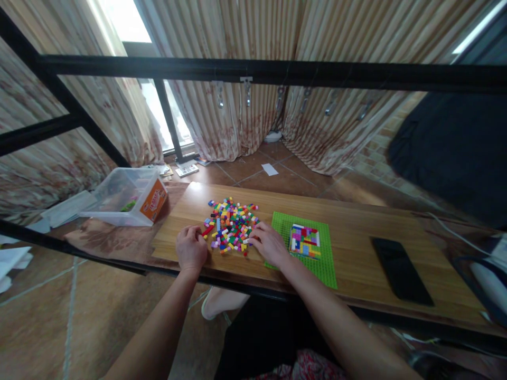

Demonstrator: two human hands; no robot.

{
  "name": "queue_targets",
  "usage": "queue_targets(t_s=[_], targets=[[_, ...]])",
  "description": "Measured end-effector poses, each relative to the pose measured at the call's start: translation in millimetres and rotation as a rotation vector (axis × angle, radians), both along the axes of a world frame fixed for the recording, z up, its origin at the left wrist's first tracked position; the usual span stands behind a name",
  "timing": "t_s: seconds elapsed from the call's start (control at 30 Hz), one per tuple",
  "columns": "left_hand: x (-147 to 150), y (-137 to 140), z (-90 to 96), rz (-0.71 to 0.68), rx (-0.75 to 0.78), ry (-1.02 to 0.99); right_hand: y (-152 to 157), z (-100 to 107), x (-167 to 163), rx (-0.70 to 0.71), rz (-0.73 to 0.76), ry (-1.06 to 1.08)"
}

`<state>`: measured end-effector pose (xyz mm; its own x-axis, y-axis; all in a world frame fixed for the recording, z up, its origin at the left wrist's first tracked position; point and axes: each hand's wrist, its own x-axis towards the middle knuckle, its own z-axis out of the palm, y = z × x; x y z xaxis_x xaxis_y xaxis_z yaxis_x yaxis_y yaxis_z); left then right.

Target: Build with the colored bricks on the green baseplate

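A heap of small multicoloured toy bricks (233, 224) lies on the wooden board between my two hands. My left hand (191, 249) rests at the heap's left edge with its fingers curled in; whatever they hold is hidden. Close to its fingertips is a long red brick (208, 230). At the right edge of the heap, my right hand (270, 244) reaches in, thumb and fingers a little apart, with nothing visible between them. Right of that hand lies a green baseplate (327, 248), partly behind the forearm. It bears a multicoloured block of joined bricks (304, 240) with a partly white border.
A clear plastic box (119, 203) with an orange label stands at the left, a few pieces inside. On the board's right part lies a black phone (402, 272). A black metal bar (253, 71) crosses above the board's far side, with clips hanging below it.
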<state>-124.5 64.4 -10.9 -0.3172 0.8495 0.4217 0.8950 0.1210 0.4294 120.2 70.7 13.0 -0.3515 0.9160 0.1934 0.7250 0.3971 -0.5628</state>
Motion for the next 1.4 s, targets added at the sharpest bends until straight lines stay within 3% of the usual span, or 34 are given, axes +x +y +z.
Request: queue_targets(t_s=[0.13, 0.23, 0.37, 0.53, 0.7, 1.0, 1.4], targets=[[0, 0, -0.1, -0.005, 0.007, -0.001, -1, 2, -1, 0.053, 0.040, 0.021], [-1, 0, -0.2, -0.013, 0.004, 0.008, -10, 10, -1, 0.080, -0.023, 0.060], [-2, 1, -0.6, -0.014, 0.002, 0.009, -35, 20, 9, 0.064, -0.188, 0.241], [-2, 1, -0.7, -0.015, 0.003, -0.007, -71, 22, 53, 0.035, -0.527, 0.455], [-1, 1, 1.0, -0.014, -0.002, -0.009, -83, 15, 97, 0.051, -0.736, 0.288], [-1, 1, 2.8, -0.016, -0.007, 0.006, -68, 4, 92, 0.256, -0.745, -0.018], [2, 0, 2.4, 0.002, -0.015, -0.001, -66, 0, 94, 0.262, -0.647, 0.076]])
